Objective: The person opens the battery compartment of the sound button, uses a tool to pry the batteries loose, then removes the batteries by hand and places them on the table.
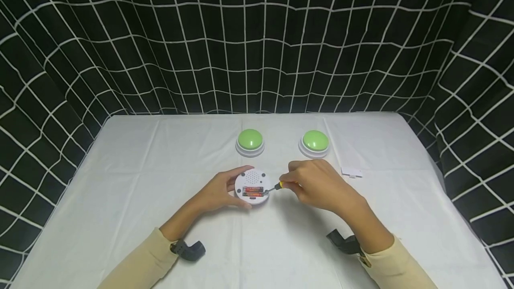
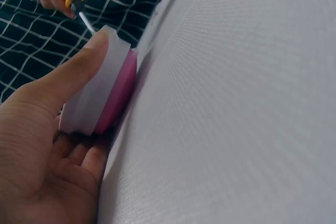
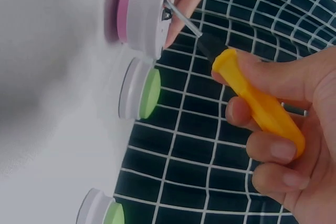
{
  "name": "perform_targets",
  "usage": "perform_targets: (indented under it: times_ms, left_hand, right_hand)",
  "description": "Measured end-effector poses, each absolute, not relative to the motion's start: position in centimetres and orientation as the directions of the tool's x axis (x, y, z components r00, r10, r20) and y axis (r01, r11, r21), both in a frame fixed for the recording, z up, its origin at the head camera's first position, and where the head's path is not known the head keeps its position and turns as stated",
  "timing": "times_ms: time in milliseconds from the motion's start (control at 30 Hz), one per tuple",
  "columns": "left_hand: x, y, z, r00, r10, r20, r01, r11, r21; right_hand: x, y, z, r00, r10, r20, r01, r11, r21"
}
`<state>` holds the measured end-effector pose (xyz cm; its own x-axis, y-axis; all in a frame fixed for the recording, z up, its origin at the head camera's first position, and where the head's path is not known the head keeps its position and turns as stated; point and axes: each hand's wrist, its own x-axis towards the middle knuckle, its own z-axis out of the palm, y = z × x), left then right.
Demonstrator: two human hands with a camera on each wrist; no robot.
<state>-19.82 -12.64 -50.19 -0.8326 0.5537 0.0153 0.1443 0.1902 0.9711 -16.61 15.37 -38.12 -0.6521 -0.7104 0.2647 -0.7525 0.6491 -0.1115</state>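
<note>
A round white push-button device (image 1: pixel 254 177) lies upside down on the table, its battery compartment uncovered with red batteries (image 1: pixel 253 192) inside. Its underside cap is pink in the left wrist view. My left hand (image 1: pixel 218 191) grips the device by its rim, thumb on the near side and fingers around the far side. In my right hand (image 1: pixel 317 184) is a screwdriver (image 3: pixel 257 100) with a yellow and black handle, held between thumb and curled fingers. The metal shaft (image 3: pixel 182 17) slants down into the compartment, its tip at the right end of the batteries.
Two push-buttons with green caps, a left one (image 1: pixel 250 141) and a right one (image 1: pixel 315 142), stand behind the hands. A small white battery cover (image 1: pixel 351 172) lies to the right. White cloth (image 1: pixel 180 146) covers the table, and a black curtain with a white grid (image 1: pixel 257 48) surrounds it.
</note>
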Motion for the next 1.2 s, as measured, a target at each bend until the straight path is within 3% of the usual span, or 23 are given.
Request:
perform_targets:
  times_ms: [400, 867, 1200]
  left_hand:
    - [-20.0, -12.5, -50.3, -0.832, 0.553, 0.052, 0.182, 0.184, 0.966]
    - [-19.9, -12.5, -50.2, -0.837, 0.545, 0.051, 0.181, 0.187, 0.966]
    - [-19.7, -12.6, -50.2, -0.841, 0.539, 0.038, 0.156, 0.175, 0.972]
  right_hand:
    - [-16.0, 14.3, -37.3, -0.672, -0.701, 0.238, -0.73, 0.681, -0.059]
    - [-16.2, 12.7, -36.3, -0.653, -0.735, 0.186, -0.741, 0.67, 0.045]
    - [-16.4, 14.0, -38.2, -0.654, -0.703, 0.279, -0.741, 0.67, -0.048]
